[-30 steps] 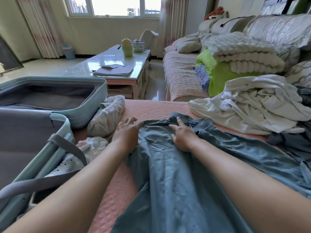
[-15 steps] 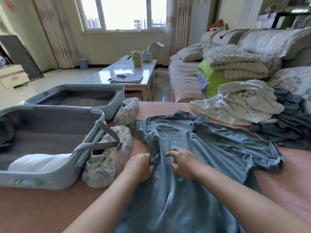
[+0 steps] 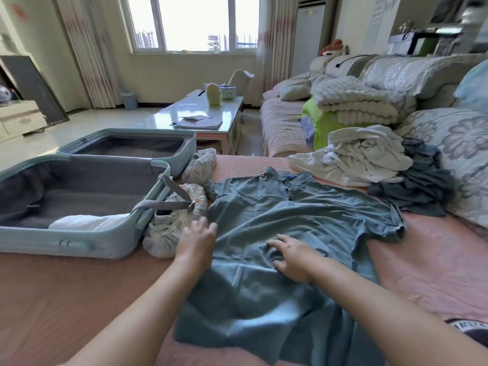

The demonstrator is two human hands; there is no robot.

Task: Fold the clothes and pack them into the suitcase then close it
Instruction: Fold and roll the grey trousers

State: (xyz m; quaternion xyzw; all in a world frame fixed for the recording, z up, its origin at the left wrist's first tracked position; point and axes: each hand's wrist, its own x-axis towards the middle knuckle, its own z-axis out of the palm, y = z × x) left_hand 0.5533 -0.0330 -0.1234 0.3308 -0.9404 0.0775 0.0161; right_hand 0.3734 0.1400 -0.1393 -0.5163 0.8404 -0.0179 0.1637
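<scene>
**Where each item lies: shirt spread, case open**

As I read the head view from my station, I list the items from left to right.

- Suitcase (image 3: 79, 245): pale green, lid open, both halves lying flat at the left on the pink bed cover (image 3: 435, 262). One white folded garment (image 3: 87, 222) lies in the near half.
- Grey strap (image 3: 163, 204): hangs over the case's right rim.
- Patterned bundle (image 3: 163, 233): just right of the case, against its rim.
- Blue shirt (image 3: 290, 215): spread at centre, collar at the far end, unfolded and wrinkled.
- Left hand (image 3: 196, 240): fingers straight, resting on the shirt's left edge beside the bundle, gripping nothing.
- Right hand (image 3: 293, 258): fingers spread, pressing the shirt's middle where the cloth puckers, nothing grasped.
- White clothes pile (image 3: 361, 154) and dark garment (image 3: 420, 186): far right, beyond the shirt's sleeve.
</scene>
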